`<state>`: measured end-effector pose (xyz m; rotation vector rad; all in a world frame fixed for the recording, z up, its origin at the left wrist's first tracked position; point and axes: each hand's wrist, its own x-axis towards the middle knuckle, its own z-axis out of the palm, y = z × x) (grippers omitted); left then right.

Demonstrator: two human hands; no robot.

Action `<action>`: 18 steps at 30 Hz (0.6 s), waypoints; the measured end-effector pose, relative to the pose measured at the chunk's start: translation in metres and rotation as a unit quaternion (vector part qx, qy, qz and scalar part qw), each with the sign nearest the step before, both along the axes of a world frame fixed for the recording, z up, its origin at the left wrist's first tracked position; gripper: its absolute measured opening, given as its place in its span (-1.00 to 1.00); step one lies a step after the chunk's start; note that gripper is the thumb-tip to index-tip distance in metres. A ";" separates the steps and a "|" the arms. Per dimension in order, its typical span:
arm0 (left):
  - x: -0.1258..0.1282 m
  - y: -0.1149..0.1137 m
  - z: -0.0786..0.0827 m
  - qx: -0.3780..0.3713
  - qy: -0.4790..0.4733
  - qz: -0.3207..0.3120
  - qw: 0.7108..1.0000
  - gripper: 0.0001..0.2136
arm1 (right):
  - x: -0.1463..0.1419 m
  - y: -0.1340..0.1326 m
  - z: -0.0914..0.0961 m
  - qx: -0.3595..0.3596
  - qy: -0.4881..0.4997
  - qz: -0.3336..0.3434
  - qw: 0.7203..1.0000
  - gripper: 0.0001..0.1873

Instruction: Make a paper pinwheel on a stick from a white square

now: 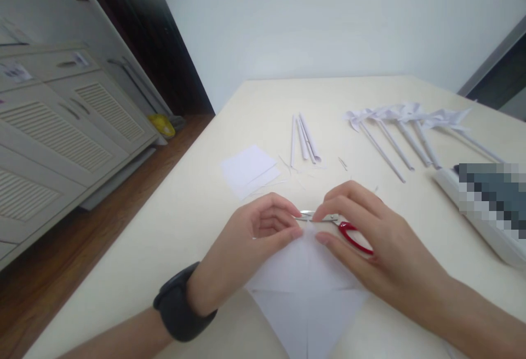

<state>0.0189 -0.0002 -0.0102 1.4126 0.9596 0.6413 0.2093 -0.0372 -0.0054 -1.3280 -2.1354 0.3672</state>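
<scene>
Where the left grip (249, 244) faces the right grip (388, 244), paper (308, 288) tapers between them.

Paper (309, 307) — corner cropped, scissors (343, 227) — partly hidden

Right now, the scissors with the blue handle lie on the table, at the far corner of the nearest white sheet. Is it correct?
Not fully: in the head view, the visible handle of the scissors is red, not blue. They do lie on the table, at the far corner of the nearest white sheet.
</scene>
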 end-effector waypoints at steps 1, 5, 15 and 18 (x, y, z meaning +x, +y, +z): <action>0.001 -0.001 -0.001 -0.001 0.000 0.000 1.000 -0.86 | -0.006 -0.003 -0.002 0.027 -0.013 0.003 1.000 -0.86; 0.003 -0.002 -0.003 -0.001 -0.005 0.001 1.000 -0.79 | -0.014 -0.007 -0.010 0.109 -0.082 -0.011 0.991 -0.89; 0.003 -0.008 0.005 0.101 0.058 -0.013 0.993 -0.79 | -0.011 -0.009 -0.006 0.035 -0.032 0.003 0.999 -0.87; 0.004 -0.009 0.009 0.097 0.075 -0.032 0.992 -0.79 | -0.009 -0.007 -0.003 -0.043 0.022 -0.002 0.999 -0.88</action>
